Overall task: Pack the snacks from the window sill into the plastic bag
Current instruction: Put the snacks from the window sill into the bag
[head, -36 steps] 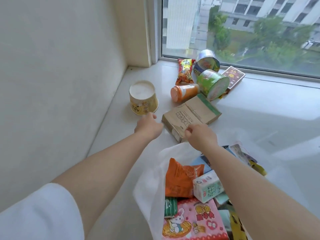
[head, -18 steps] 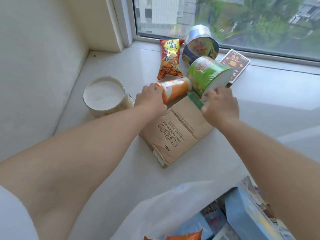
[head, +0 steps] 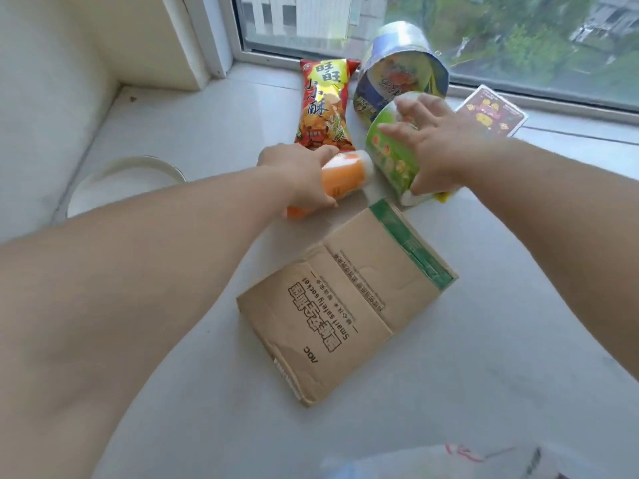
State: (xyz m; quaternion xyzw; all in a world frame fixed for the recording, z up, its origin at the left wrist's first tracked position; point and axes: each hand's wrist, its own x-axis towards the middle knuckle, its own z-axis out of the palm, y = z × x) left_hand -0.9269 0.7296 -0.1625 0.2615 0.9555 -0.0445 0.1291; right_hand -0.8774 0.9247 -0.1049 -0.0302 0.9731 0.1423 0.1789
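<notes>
On the white window sill (head: 501, 323), the left hand (head: 297, 178) lies over an orange bottle (head: 340, 178) that rests on its side, the fingers (head: 325, 153) curled round its body; its white end points toward the green cup. The right hand (head: 439, 146) is spread across a green instant-noodle cup (head: 387, 157), also lying on its side, with fingers (head: 409, 107) wide apart over the cup's wall and the thumb down near the rim; the hold looks like a grip, though the blur makes the contact hard to judge. The bottle and the green cup lie just beside each other.

Behind the green cup, a blue instant-noodle cup (head: 401, 74) lies tipped against the window frame (head: 221, 36). To its left a red and yellow snack packet (head: 323, 105) lies flat, its lower end near the left hand. A dark red flat card or packet (head: 491, 112) sits by the glass, past the right wrist.

Nearer the person a brown paper bag (head: 345, 302), folded flat with a green strip along one edge, lies apart from both hands. A white-lidded tub (head: 128, 181) stands at the left, partly hidden by the left forearm. At the bottom edge a corner of the white plastic bag (head: 432, 461) shows, well apart from the snacks.
</notes>
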